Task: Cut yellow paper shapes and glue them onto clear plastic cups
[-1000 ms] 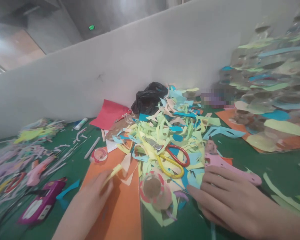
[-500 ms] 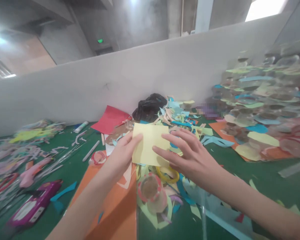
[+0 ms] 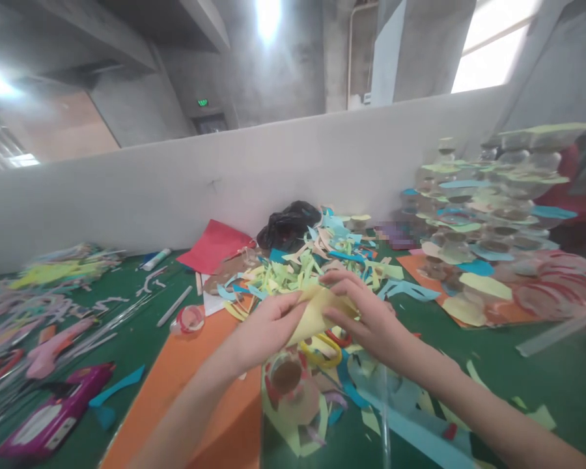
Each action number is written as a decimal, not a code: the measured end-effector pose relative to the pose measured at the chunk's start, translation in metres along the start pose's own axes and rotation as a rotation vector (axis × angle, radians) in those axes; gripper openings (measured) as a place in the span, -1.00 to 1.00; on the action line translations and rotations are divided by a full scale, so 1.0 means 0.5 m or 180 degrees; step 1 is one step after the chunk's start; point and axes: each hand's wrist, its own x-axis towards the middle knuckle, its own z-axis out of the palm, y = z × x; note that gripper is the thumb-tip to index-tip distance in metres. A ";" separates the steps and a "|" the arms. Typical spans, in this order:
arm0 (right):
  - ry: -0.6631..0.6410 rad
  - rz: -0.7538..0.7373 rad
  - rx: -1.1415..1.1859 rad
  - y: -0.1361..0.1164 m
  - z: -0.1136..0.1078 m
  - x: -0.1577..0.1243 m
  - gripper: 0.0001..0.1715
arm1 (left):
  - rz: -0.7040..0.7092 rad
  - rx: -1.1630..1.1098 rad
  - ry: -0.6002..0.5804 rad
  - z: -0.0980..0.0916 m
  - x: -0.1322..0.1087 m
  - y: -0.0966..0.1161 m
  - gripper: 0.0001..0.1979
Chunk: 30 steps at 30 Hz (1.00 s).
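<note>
At the far left of the green table (image 3: 517,378) lie thin paper strips and a purple tool (image 3: 49,420), well apart from the hands. Nearer the middle, a red tape roll (image 3: 189,319) sits just beside a large orange sheet (image 3: 185,378), and a red sheet (image 3: 215,246) leans at the white partition (image 3: 127,195).

The left hand (image 3: 268,326) is raised above the orange sheet's right edge, its fingers pinched shut on the left side of the yellow paper (image 3: 317,309). The paper hangs in the air between both hands, over the yellow-handled scissors (image 3: 325,348) and a second tape roll (image 3: 286,376), in front of the heap of scraps (image 3: 293,273). It is bent into a curved, tent-like shape and is not flat. The right hand (image 3: 371,319) meets it from the other side, thumb under and fingers over, clamped on the paper's right part.

Judged from this, the sheet is picked up and the bending is under way. No sharp crease shows, the edges are not seen to meet, and the scissors lie untouched, so the shaping of this piece looks early to midway.

Behind the heap sits a black bag (image 3: 288,225). At the right stands a stack of clear cups (image 3: 488,215) layered with paper rounds, which looks like a good deal of finished work.
</note>
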 end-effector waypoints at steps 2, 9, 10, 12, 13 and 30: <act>-0.0057 0.0372 0.0211 -0.004 0.001 0.000 -0.88 | -0.0123 0.0032 0.0140 0.004 -0.003 -0.003 -0.62; -0.0022 0.0981 0.0517 -0.026 0.003 0.002 -0.82 | -0.0013 0.0363 -0.0078 0.023 -0.019 -0.003 -0.60; -0.0008 0.0993 0.0608 -0.027 0.005 0.003 -0.81 | 0.0017 0.0409 -0.0100 0.025 -0.020 0.000 -0.61; -0.0050 0.0986 0.0759 -0.027 0.008 0.004 -0.83 | 0.0128 0.0461 -0.0060 0.028 -0.022 0.004 -0.62; -0.0093 0.0965 0.0784 -0.027 0.009 0.004 -0.84 | 0.0186 0.0492 -0.0019 0.028 -0.022 0.004 -0.62; 0.0254 0.0950 0.0735 -0.013 0.020 0.000 -0.67 | 0.0238 0.1602 0.0216 0.004 -0.027 -0.008 -0.71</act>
